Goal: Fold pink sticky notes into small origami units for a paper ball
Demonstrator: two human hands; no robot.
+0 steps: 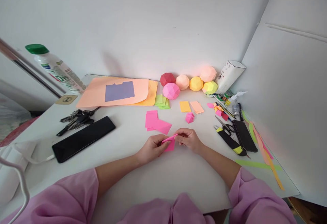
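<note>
Between both hands, above the near middle of the table, is a piece of pink paper [170, 145] with a fold along its upper edge. My left hand [152, 148] pinches its left end between thumb and fingers. The right end of the fold is in the fingertips of my right hand [188, 140]. Just beyond lie flat pink paper pieces [160, 126], overlapping one another. A small folded pink paper shape [189, 117] sits past my right hand. Farther back are an orange paper piece [185, 106] and a peach paper piece [197, 107].
Faceted paper balls [171, 91] line the wall. Green paper pieces [162, 102] lie near large peach sheets [94, 93]. At left are a phone [84, 139], keys [78, 116] and a bottle [60, 70]. At right are a utility knife [230, 142], scissors [226, 126] and paper strips [265, 147].
</note>
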